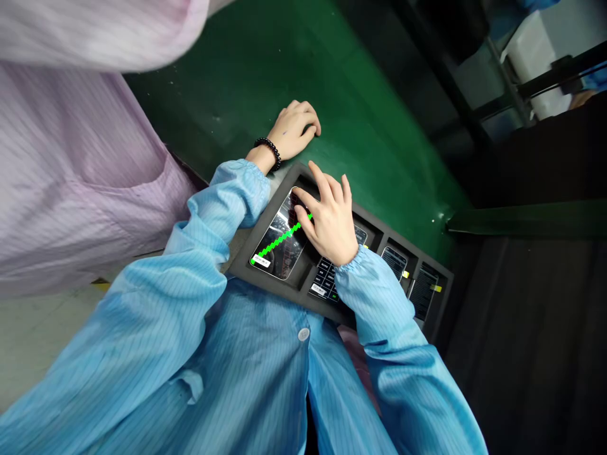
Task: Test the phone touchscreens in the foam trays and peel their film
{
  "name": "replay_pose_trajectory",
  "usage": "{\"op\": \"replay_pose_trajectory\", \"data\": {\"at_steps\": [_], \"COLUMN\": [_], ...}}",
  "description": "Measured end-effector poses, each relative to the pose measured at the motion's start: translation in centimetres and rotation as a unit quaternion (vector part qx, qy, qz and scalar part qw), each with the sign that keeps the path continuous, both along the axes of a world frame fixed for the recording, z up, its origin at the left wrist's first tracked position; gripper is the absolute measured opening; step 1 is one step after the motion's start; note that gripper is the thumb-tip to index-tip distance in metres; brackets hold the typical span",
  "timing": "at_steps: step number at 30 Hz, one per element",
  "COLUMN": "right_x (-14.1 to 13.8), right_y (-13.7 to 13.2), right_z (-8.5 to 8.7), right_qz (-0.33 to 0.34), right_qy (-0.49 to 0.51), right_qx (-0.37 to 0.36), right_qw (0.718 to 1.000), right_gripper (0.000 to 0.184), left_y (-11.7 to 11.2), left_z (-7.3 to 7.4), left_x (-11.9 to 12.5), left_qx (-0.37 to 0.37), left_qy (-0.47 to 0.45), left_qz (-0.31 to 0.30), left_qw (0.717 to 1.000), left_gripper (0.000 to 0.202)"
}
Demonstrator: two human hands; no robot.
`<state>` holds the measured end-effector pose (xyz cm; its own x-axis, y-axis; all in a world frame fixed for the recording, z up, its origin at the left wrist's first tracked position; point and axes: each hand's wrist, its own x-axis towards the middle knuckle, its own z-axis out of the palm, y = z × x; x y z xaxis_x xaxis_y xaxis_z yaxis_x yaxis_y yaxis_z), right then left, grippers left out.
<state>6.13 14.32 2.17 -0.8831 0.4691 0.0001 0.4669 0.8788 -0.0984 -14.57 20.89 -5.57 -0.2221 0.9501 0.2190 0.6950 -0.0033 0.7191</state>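
Note:
My right hand [332, 218] hovers over a dark foam tray, fingers spread, holding nothing. A fingertip meets or nearly meets the top end of a smartphone [279, 237] in the leftmost compartment. That phone's screen is dark and reflective, with a thick green diagonal line and a white label at its lower corner. Beside it, partly under my right wrist, lies a phone with a keypad-like grid [326, 277]. My left hand [294, 129], with a black bead bracelet [268, 151] at the wrist, rests on the green tabletop beyond the tray, fingers loosely bent and holding nothing.
The foam tray [263, 282] sits at the near edge of the green table [379, 145]. Two more phones, one with a text screen [423, 291], occupy its right compartments. A person in a pink striped garment [85, 170] stands close at left. Dark framework [455, 95] borders the right.

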Motion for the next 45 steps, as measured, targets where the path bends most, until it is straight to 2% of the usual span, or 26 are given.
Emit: {"op": "replay_pose_trajectory", "data": {"at_steps": [21, 29, 35, 41, 45], "right_x": [3.4, 4.7, 5.3, 6.3, 7.3], "right_y": [-4.1, -5.8, -7.0, -8.3, -9.3], "right_z": [0.3, 0.7, 1.1, 1.4, 1.6], "right_qz": [0.024, 0.032, 0.037, 0.042, 0.044], "right_qy": [-0.014, -0.016, -0.019, -0.016, -0.02], "right_qx": [-0.017, -0.029, -0.043, -0.057, -0.07], "right_qw": [0.999, 0.999, 0.998, 0.997, 0.996], "right_gripper": [0.037, 0.038, 0.037, 0.037, 0.037], "left_y": [0.2, 0.2, 0.3, -0.3, -0.6], "left_z": [-0.1, 0.1, 0.3, 1.5, 2.0], "left_x": [-0.1, 0.0, 0.0, -0.2, -0.3], "left_qx": [-0.01, -0.004, -0.022, -0.066, -0.068], "left_qy": [-0.013, 0.007, 0.012, 0.031, 0.043], "left_qz": [-0.004, 0.005, 0.007, -0.014, -0.013], "left_qw": [1.0, 1.0, 1.0, 0.997, 0.997], "left_gripper": [0.03, 0.02, 0.028, 0.04, 0.051]}}
